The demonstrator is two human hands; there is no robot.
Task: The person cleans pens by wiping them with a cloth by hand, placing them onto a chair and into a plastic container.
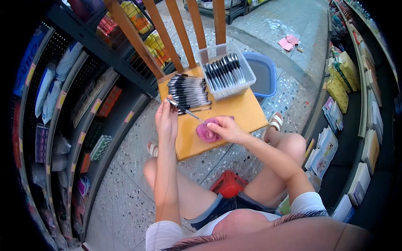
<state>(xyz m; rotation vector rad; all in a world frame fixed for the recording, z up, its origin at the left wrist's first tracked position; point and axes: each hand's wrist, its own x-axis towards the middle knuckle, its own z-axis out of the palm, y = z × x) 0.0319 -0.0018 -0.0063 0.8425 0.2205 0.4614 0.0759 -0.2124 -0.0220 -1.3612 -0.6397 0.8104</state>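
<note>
Even, fairly bright light falls on the yellow chair seat (245, 111), its source out of view. The floor (310, 62) looks paler and cooler towards the top, while the left-hand shelves (97, 165) sink into dimness. Strong wide-angle distortion bows both sides (the corners are plain black). The pens (186, 90) come out reasonably crisp; the farthest goods (341, 19) soften, and close skin (268, 234) at the bottom is blurred.
</note>
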